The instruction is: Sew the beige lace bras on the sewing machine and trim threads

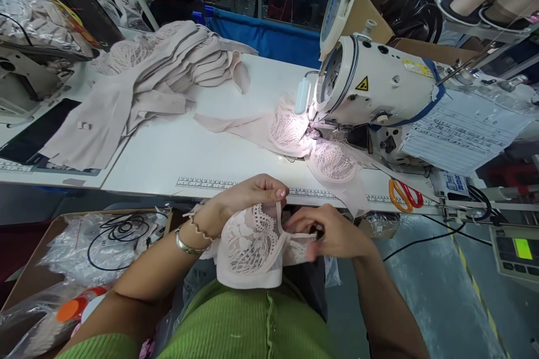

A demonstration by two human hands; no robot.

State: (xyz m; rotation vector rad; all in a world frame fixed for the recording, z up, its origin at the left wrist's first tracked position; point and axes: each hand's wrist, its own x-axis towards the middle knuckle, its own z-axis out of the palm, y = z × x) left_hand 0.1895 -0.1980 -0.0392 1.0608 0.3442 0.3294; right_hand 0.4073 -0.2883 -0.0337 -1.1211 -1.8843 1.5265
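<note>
I see the lace bra at lower centre of the frame, between the left hand and the right hand, its long axis roughly left to right. Both pinch its upper edges, neither being nearer. At lower left, a cardboard box contains clear plastic and black cable.

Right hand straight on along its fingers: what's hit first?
Likely the cup of the held bra the right hand is handling, then perhaps the left hand; depth is unclear.
</note>
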